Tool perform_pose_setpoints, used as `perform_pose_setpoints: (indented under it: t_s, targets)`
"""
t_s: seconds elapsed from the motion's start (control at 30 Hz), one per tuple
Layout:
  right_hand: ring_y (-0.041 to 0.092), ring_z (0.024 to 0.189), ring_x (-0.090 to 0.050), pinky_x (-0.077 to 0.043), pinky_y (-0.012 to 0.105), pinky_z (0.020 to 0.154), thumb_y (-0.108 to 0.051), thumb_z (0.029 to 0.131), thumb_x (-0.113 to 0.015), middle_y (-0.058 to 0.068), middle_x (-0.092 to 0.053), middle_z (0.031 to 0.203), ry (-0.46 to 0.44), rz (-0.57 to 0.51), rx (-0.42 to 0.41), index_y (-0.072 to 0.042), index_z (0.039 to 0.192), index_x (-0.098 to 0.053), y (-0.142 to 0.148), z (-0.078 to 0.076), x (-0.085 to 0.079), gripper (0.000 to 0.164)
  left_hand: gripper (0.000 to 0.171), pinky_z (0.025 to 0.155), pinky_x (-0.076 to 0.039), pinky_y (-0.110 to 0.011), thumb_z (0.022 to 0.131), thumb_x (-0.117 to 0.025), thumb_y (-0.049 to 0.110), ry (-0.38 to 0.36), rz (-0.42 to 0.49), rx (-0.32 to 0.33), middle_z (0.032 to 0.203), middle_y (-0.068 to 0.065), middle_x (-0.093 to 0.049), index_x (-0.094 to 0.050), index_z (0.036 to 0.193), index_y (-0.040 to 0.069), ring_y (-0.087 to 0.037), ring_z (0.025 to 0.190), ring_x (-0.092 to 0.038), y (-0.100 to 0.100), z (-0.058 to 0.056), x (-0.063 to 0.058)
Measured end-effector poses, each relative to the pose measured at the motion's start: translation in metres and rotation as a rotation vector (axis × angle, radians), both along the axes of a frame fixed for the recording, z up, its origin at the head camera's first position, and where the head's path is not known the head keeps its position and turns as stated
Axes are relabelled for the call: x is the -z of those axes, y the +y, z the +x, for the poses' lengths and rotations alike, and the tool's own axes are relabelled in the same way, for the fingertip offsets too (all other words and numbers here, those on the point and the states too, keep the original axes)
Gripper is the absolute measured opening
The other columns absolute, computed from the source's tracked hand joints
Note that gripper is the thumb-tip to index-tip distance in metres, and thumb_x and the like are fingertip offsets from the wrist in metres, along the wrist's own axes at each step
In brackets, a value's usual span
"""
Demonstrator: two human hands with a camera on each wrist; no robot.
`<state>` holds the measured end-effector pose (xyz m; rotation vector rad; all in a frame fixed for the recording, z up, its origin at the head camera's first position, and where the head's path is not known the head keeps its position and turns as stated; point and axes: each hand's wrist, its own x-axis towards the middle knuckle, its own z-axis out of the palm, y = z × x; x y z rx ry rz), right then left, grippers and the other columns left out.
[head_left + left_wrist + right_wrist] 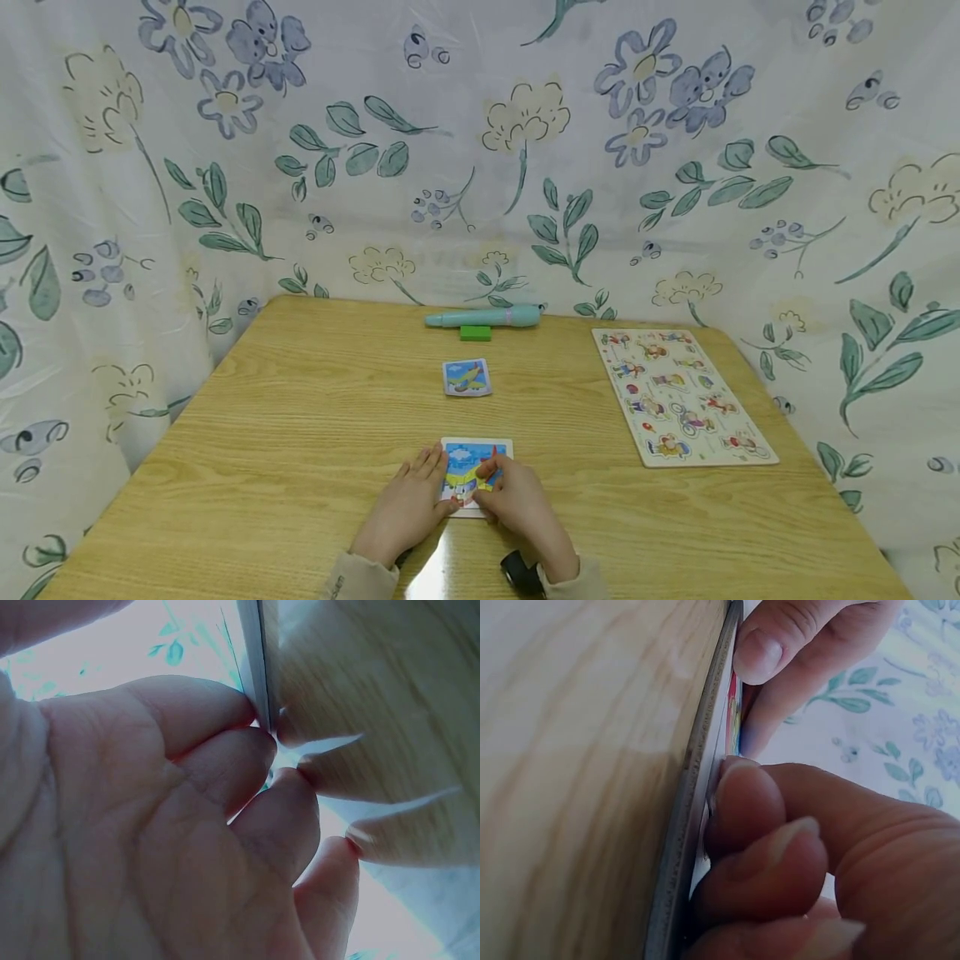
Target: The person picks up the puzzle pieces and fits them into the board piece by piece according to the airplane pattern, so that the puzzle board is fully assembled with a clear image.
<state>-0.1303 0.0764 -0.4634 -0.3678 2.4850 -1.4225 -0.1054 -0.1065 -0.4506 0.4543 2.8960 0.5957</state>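
Note:
A small square jigsaw puzzle (459,454) in a white-bordered tray lies near the front of the table, its picture a yellow plane on blue sky. My left hand (408,504) rests along its left side, fingers extended and thumb over the lower left corner. The left wrist view has those fingertips (259,742) right at the tray's edge. From the right, my right hand (517,500) bends over the picture, thumb and forefinger pinching a puzzle piece (486,480) at its right part. Curled fingers (761,859) of this hand hide most of that piece in the right wrist view.
Beyond the puzzle lies a small picture card (467,377) with a yellow plane. Farther back are a teal pen-shaped object (483,317) and a green block (476,333). A board with cartoon figures (686,398) lies at the right. Floral curtain (465,150) surrounds the table (300,400).

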Motion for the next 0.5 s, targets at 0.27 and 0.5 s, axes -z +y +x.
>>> perform_pose_setpoints:
  t_s: [0.27, 0.5]
  targets:
    - [0.0, 0.035, -0.04, -0.031, 0.013, 0.035, -0.006, 0.083, -0.071, -0.007, -0.05, 0.048, 0.014, 0.008, 0.002, 0.0, 0.101, -0.061, -0.001, 0.001, -0.002, 0.021, 0.072, 0.116, -0.029, -0.059, 0.091, -0.063, 0.037, 0.001, -0.005, -0.007, 0.155, -0.021, -0.034, -0.04, 0.143, -0.006, -0.04, 0.143, -0.033, 0.0, 0.0, 0.001]
    - [0.003, 0.038, -0.043, -0.038, 0.015, 0.036, -0.012, 0.09, -0.067, -0.004, -0.052, 0.054, -0.055, -0.101, -0.044, 0.003, 0.108, -0.06, 0.011, -0.001, -0.002, 0.024, 0.072, 0.116, -0.028, -0.059, 0.092, -0.062, 0.039, -0.008, 0.006, 0.004, 0.156, -0.021, -0.032, -0.039, 0.144, -0.005, -0.04, 0.144, -0.031, 0.002, -0.001, 0.003]
